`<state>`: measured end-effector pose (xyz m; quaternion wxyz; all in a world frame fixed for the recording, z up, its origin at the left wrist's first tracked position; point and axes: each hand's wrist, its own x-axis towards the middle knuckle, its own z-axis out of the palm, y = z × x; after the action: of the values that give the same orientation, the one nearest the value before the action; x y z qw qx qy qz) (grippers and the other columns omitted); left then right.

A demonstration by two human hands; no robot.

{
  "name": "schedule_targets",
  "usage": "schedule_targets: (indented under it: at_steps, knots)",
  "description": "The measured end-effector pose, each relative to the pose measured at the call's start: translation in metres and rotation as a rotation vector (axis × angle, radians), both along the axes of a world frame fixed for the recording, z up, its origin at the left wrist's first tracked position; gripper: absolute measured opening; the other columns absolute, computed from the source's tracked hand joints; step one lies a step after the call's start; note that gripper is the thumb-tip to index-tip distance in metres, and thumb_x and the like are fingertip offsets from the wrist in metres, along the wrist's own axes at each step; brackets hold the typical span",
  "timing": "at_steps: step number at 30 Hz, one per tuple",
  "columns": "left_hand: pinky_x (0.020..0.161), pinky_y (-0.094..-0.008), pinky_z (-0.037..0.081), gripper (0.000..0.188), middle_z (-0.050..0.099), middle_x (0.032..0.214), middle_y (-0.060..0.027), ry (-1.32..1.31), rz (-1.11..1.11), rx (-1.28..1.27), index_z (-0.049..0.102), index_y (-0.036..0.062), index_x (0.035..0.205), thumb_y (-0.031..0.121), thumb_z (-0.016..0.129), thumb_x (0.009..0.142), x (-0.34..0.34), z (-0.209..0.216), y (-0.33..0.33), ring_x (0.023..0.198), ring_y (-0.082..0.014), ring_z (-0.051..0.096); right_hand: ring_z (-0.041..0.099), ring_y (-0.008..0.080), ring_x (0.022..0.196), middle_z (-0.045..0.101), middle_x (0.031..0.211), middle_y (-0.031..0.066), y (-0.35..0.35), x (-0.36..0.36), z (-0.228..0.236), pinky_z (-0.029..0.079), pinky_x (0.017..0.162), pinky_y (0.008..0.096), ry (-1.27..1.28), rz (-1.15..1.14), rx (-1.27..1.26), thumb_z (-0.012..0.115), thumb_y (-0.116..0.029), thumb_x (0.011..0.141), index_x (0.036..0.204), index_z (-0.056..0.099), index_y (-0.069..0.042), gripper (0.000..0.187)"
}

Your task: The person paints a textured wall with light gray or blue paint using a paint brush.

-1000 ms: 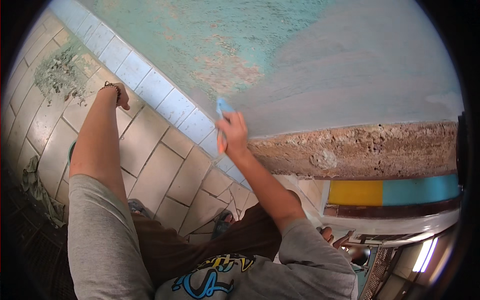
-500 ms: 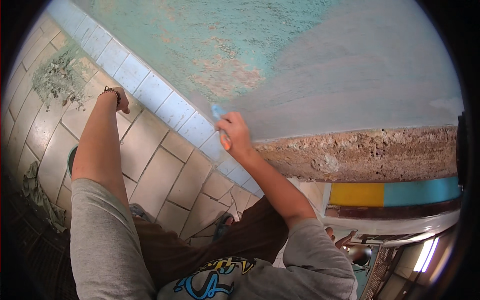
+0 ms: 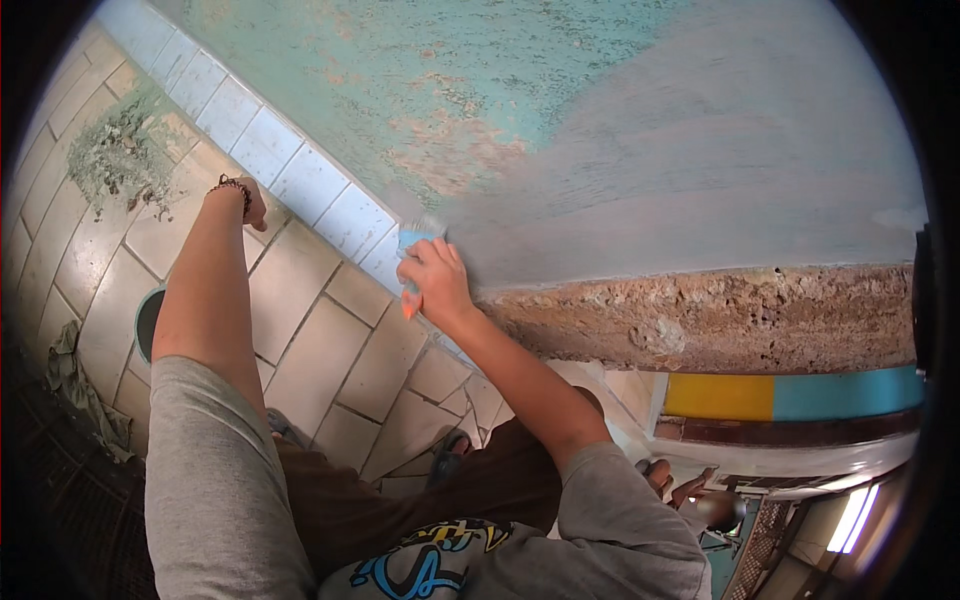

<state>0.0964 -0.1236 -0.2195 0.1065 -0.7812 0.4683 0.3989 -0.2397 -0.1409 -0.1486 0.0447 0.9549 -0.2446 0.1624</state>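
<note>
My right hand (image 3: 440, 282) is closed round a paintbrush (image 3: 418, 240) with a light blue body, an orange handle end and pale bristles. The bristles meet the lower edge of the wall (image 3: 620, 190), where a smooth grey coat borders rough, worn turquoise paint. Just below the brush runs a strip of pale blue skirting tiles (image 3: 310, 185). Off to the left, my left hand (image 3: 256, 205) hangs over the floor tiles near the skirting, a beaded bracelet on its wrist. Its fingers look curled in, and nothing shows in them.
Greenish debris (image 3: 122, 160) lies on the beige tiled floor (image 3: 300, 325) at the left. A dark round container with a green rim (image 3: 150, 315) is partly behind my left forearm. A crumpled cloth (image 3: 85, 390) lies nearby. Rough broken masonry (image 3: 700, 315) edges the wall; another person (image 3: 715, 510) is at lower right.
My right hand and the paintbrush have moved slightly left and down along the wall's edge, and the brush has turned its broad side into view. My left hand has barely shifted.
</note>
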Motion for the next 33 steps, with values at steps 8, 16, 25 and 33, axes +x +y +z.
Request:
schedule_targets:
  at_steps: [8, 16, 25, 33]
  knots:
    - [0.09, -0.0403, 0.053, 0.062, 0.064, 0.12, -0.0166, -0.005, 0.03, 0.073, 0.061, -0.0027, 0.119, 0.032, 0.083, 0.072, 0.026, -0.027, 0.021, 0.109, -0.0284, 0.062, 0.057, 0.0299, 0.083, 0.061, 0.089, 0.015, 0.007, 0.029, 0.17, 0.045, 0.072, 0.0393, -0.494, -0.001, -0.28, 0.059, -0.002, 0.069, 0.074, 0.064, -0.007, 0.008]
    - [0.087, -0.0379, 0.054, 0.042, 0.068, 0.111, -0.0118, -0.038, -0.025, 0.049, 0.072, 0.003, 0.098, 0.03, 0.083, 0.068, 0.041, -0.069, -0.004, 0.106, -0.0252, 0.064, 0.054, 0.0287, 0.082, 0.061, 0.092, 0.0061, 0.006, 0.029, 0.011, 0.039, 0.07, 0.0424, 0.032, 0.015, -0.139, 0.065, -0.034, 0.074, 0.074, 0.063, -0.013, 0.022]
    - [0.073, -0.0454, 0.046, 0.017, 0.069, 0.104, -0.0011, -0.109, 0.366, -0.12, 0.07, 0.0174, 0.1, 0.027, 0.061, 0.089, -0.016, -0.023, -0.021, 0.088, -0.0198, 0.065, 0.063, 0.031, 0.087, 0.065, 0.096, 0.0131, -0.021, 0.0, 0.205, 0.05, 0.078, 0.0377, -0.355, 0.003, -0.56, 0.068, -0.011, 0.085, 0.086, 0.065, -0.002, 0.009]
    - [0.072, -0.0354, 0.051, 0.024, 0.068, 0.112, 0.0057, -0.309, 0.207, -0.153, 0.071, 0.0245, 0.105, 0.034, 0.064, 0.084, 0.005, -0.053, 0.005, 0.103, -0.015, 0.063, 0.057, 0.0316, 0.086, 0.062, 0.094, 0.0135, 0.014, 0.013, -0.002, 0.042, 0.071, 0.0435, 0.141, 0.095, 0.123, 0.068, -0.011, 0.065, 0.077, 0.062, -0.007, 0.014]
